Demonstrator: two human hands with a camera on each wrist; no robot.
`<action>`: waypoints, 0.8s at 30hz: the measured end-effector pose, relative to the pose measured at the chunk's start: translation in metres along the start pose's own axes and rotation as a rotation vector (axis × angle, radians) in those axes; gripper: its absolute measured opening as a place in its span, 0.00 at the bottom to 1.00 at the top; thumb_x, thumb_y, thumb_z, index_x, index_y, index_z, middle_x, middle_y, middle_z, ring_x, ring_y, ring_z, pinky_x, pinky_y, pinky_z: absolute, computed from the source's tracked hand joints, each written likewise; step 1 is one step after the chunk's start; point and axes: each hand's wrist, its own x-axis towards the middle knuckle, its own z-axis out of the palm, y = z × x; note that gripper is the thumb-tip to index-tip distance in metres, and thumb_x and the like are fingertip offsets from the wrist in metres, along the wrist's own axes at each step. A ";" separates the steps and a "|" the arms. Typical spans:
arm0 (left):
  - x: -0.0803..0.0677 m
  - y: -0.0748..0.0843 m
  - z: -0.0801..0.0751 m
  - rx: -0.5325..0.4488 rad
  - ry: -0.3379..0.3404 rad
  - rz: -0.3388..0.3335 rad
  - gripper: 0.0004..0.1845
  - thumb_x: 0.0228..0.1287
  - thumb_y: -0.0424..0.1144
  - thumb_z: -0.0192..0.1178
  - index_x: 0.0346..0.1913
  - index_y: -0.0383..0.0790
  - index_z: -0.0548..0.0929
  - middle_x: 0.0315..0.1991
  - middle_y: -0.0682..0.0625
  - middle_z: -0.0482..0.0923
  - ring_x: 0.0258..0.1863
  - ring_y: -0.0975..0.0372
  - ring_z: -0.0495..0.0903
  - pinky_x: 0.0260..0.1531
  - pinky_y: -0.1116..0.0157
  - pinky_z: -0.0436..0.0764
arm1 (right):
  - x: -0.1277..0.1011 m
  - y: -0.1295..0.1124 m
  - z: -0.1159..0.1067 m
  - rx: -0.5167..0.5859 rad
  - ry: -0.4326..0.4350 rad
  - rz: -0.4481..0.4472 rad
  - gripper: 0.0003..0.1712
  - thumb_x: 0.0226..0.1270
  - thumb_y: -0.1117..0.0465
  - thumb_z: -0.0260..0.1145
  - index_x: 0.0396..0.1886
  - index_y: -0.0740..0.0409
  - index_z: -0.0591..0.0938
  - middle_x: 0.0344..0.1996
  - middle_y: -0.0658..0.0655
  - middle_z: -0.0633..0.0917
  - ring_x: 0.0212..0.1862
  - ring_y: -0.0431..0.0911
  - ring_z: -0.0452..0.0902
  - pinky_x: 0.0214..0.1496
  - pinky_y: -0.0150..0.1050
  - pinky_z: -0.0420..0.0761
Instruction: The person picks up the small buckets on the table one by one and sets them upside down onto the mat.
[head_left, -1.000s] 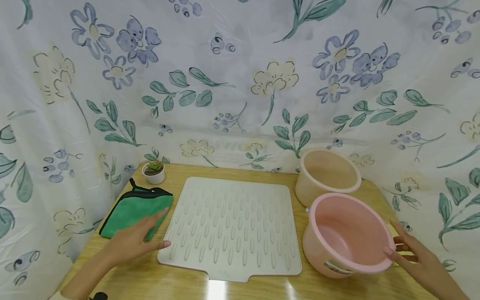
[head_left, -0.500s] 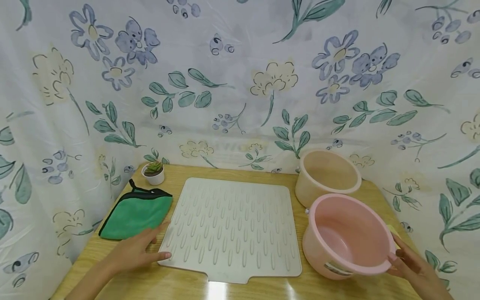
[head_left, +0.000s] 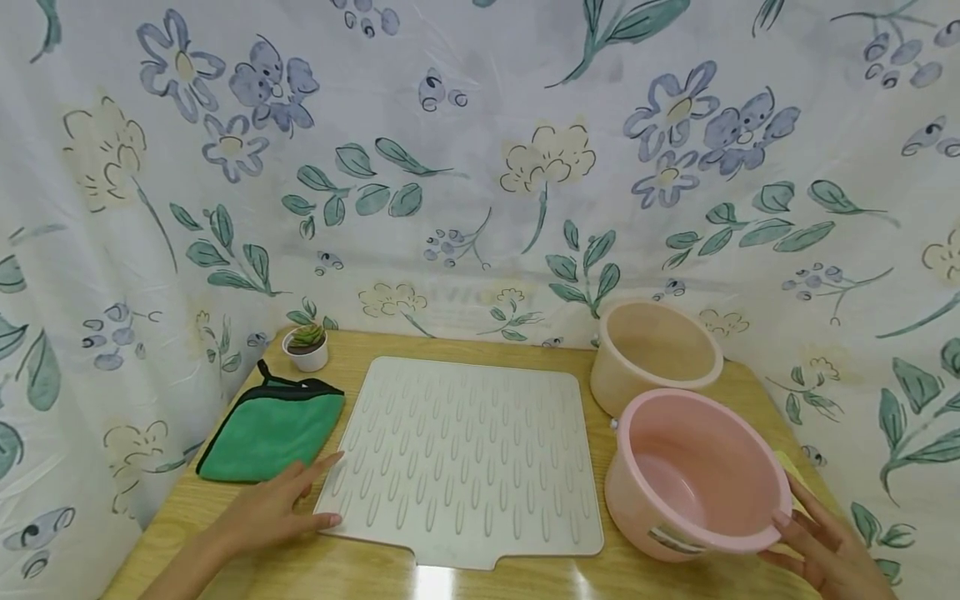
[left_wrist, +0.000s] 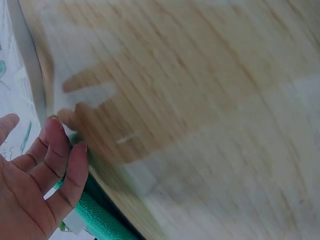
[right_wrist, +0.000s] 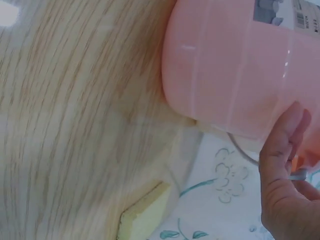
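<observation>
Two hands rest low at the table's [head_left: 525, 575] near edge. The right hand [head_left: 825, 550] touches the smooth pink plastic basin [head_left: 693, 471] at its rim with straight fingers [right_wrist: 280, 145], palm turned in; the round basin stands mouth up by the near right corner. The left hand [head_left: 273, 508] lies flat, fingers spread, its thumb and forefinger on the ribbed grey mat's [head_left: 465, 458] near left corner, just beside the folded green cloth [head_left: 270, 429]. A beige basin [head_left: 652, 350] stands behind.
</observation>
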 end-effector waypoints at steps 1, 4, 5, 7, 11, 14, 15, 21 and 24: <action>-0.001 -0.001 0.001 0.003 0.007 0.008 0.43 0.49 0.70 0.55 0.69 0.59 0.60 0.30 0.57 0.63 0.23 0.69 0.63 0.18 0.70 0.62 | 0.000 0.000 0.000 0.017 -0.003 -0.003 0.37 0.74 0.63 0.46 0.72 0.38 0.39 0.47 0.30 0.76 0.42 0.44 0.81 0.42 0.50 0.79; -0.002 -0.003 0.004 0.018 0.034 0.036 0.42 0.49 0.69 0.56 0.68 0.59 0.62 0.28 0.57 0.61 0.21 0.70 0.60 0.16 0.71 0.60 | 0.001 -0.001 0.001 0.054 0.018 0.033 0.39 0.73 0.63 0.48 0.72 0.38 0.37 0.45 0.32 0.78 0.42 0.46 0.82 0.42 0.49 0.79; -0.003 -0.004 0.005 0.025 0.041 0.043 0.42 0.49 0.69 0.56 0.68 0.59 0.62 0.28 0.57 0.61 0.21 0.70 0.60 0.16 0.71 0.60 | 0.001 -0.002 0.001 0.070 0.025 0.054 0.40 0.73 0.63 0.49 0.72 0.37 0.37 0.45 0.32 0.79 0.42 0.46 0.82 0.42 0.49 0.79; -0.003 -0.005 0.007 0.038 0.044 0.047 0.41 0.49 0.70 0.55 0.67 0.60 0.63 0.28 0.57 0.60 0.20 0.70 0.59 0.16 0.71 0.59 | 0.000 -0.005 0.003 0.124 0.022 0.069 0.39 0.72 0.64 0.49 0.71 0.31 0.41 0.44 0.34 0.80 0.42 0.46 0.82 0.43 0.47 0.79; -0.002 -0.007 0.009 0.054 0.029 0.038 0.40 0.49 0.70 0.54 0.66 0.60 0.65 0.30 0.57 0.60 0.21 0.69 0.59 0.18 0.71 0.59 | 0.000 -0.007 0.001 0.285 -0.105 0.029 0.33 0.73 0.69 0.45 0.59 0.20 0.66 0.46 0.42 0.82 0.44 0.47 0.81 0.44 0.45 0.79; -0.002 -0.009 0.011 0.053 0.026 0.038 0.40 0.49 0.71 0.54 0.66 0.60 0.65 0.30 0.57 0.60 0.22 0.68 0.60 0.19 0.71 0.59 | 0.002 -0.006 -0.003 0.376 -0.219 0.003 0.31 0.73 0.71 0.42 0.51 0.26 0.76 0.48 0.45 0.82 0.47 0.47 0.80 0.46 0.45 0.78; -0.001 -0.009 0.011 0.051 0.027 0.039 0.40 0.48 0.71 0.54 0.66 0.61 0.65 0.31 0.57 0.60 0.23 0.68 0.60 0.19 0.71 0.59 | 0.003 -0.005 -0.005 0.396 -0.248 0.000 0.32 0.73 0.71 0.42 0.52 0.27 0.76 0.48 0.46 0.81 0.48 0.48 0.80 0.47 0.45 0.78; 0.000 -0.013 0.012 0.049 0.033 0.049 0.41 0.48 0.71 0.54 0.66 0.58 0.67 0.33 0.58 0.62 0.26 0.69 0.62 0.23 0.71 0.63 | 0.005 -0.007 -0.008 0.497 -0.346 0.036 0.33 0.73 0.72 0.39 0.53 0.28 0.77 0.50 0.48 0.81 0.50 0.49 0.78 0.49 0.46 0.76; 0.000 -0.014 0.012 0.047 0.033 0.050 0.42 0.47 0.71 0.54 0.65 0.57 0.67 0.34 0.59 0.62 0.27 0.69 0.62 0.24 0.71 0.63 | 0.004 -0.009 -0.007 0.515 -0.347 0.069 0.34 0.73 0.72 0.39 0.53 0.26 0.77 0.50 0.48 0.81 0.50 0.50 0.79 0.49 0.46 0.76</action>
